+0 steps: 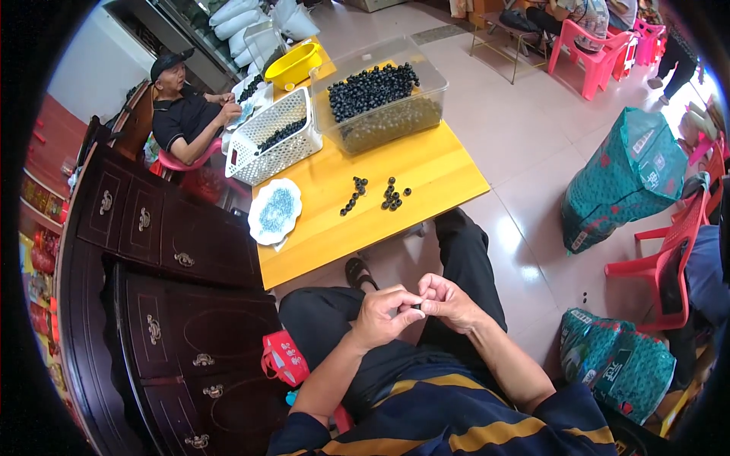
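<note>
Above my lap, my left hand (380,314) and my right hand (452,305) meet, thumbs and fingertips pinched together on a small black round piece (416,306). Fingers cover most of it. On the yellow table (319,235) just beyond lie two loose groups of small black pieces, a left group (350,202) and a right group (391,199), which look like thick beads with holes. At the table's left edge a white scalloped plate (255,228) holds many tiny pale-blue bits, too small to make out singly.
A clear plastic bin (380,137) and a white perforated basket (242,163), both with black pieces, stand behind, near a yellow basin (293,68). Dark drawers (190,319) flank my left. Another person (194,114) sits far left. Green bags (623,182) and a red chair (661,266) stand right.
</note>
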`<state>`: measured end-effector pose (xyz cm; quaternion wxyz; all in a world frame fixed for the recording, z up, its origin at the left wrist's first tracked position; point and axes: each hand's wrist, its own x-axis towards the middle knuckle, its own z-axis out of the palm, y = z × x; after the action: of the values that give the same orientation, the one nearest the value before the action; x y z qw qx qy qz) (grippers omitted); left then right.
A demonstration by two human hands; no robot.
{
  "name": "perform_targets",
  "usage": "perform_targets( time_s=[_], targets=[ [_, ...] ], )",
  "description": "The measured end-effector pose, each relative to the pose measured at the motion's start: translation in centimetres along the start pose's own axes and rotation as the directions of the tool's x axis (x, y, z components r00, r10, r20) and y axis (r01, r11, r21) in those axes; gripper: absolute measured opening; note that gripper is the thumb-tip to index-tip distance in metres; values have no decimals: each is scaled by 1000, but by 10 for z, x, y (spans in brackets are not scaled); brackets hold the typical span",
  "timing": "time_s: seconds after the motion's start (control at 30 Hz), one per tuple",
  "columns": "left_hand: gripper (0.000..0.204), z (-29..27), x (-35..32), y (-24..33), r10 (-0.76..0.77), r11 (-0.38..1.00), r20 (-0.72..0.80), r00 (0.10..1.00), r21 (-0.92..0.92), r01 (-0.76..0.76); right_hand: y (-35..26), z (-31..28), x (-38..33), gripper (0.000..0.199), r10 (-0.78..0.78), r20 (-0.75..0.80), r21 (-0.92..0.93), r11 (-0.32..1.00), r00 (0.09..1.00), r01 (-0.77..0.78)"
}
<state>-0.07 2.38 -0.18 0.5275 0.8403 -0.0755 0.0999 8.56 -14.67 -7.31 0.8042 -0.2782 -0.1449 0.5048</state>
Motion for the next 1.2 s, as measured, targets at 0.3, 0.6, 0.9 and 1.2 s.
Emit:
perform_targets(
  time_s=[0.3,0.6,0.9,1.2],
  targets=[
    [19,2,2,-2,17,1000,-48,999,-13,-18,-6,4,1,25,-3,-14,28,1000,1000,3],
    [18,0,8,0,-5,997,4,1000,73,4,-5,-2,0,23,50,-63,41,998,997,-48],
    [15,-1,4,-4,-26,999,9,1000,32,25,-1,-4,0,22,96,-65,51,994,993,-93],
    [14,-5,7,-7,-75,997,-25,997,-3,75,-7,-3,2,21,105,-91,47,994,990,-101]
  ],
)
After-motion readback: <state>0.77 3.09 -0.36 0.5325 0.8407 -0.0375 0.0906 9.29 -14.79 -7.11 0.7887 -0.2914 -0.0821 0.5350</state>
